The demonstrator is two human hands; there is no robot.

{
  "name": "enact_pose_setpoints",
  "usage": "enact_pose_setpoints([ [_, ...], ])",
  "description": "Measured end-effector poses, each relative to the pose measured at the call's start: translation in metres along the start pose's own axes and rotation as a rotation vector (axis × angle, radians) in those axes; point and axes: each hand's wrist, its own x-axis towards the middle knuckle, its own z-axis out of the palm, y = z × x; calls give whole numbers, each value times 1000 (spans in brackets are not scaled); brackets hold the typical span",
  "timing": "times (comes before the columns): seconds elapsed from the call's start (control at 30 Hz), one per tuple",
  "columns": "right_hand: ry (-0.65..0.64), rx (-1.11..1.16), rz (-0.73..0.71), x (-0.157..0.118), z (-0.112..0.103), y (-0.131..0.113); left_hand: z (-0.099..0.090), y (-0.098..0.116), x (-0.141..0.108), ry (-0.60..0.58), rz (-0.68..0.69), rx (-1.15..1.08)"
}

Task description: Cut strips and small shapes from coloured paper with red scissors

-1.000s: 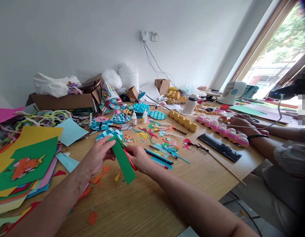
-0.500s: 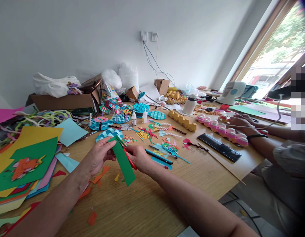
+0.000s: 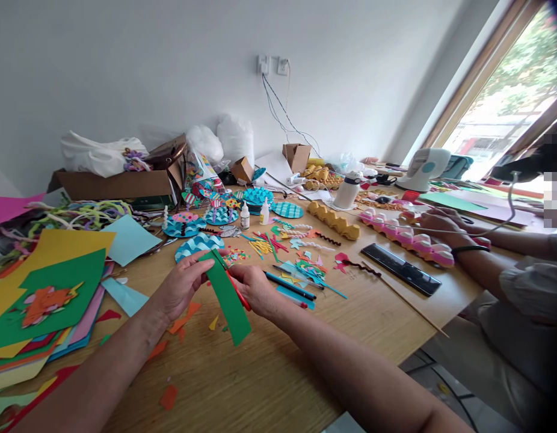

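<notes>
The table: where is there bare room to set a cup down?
The table shows bare wood up front, between the nearest orange scrap and the right forearm, and between that forearm and the thin stick. It's crowded left, around the paper stack, and farther back, by the small bottles.

The single head view looks forward and down from above the surface's (image 3: pixel 278 373) near edge, toward the wall (image 3: pixel 170 66).

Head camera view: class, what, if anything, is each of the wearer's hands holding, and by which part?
The left hand pinches the green paper strip near its upper end; the right hand grips the scissors by their red handles.
</notes>
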Motion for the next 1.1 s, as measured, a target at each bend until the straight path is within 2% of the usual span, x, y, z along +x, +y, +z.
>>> enact_pose_setpoints([
  [0.1,-7,37,-13,1,0,0,0,-2,1,-13,40,-18],
  [0.33,7,212,9,3,1,2,4,-4,1,45,51,-55],
  [0.47,-127,494,80,1,-1,0,5,-4,2,73,78,-77],
  [0.57,-179,591,76,-1,-4,-3,5,-2,2,88,91,-96],
  [0.63,-141,637,76,-1,-6,-5,4,1,2,122,85,-127],
  [0.77,128,674,107,5,-10,-9,2,6,2,202,56,-247],
  [0.83,183,633,144,8,-13,-11,1,7,3,214,42,-283],
  [1.0,19,653,209,9,-16,-7,-3,5,4,167,67,-254],
  [1.1,4,683,178,9,-16,-2,-6,4,4,147,96,-240],
])
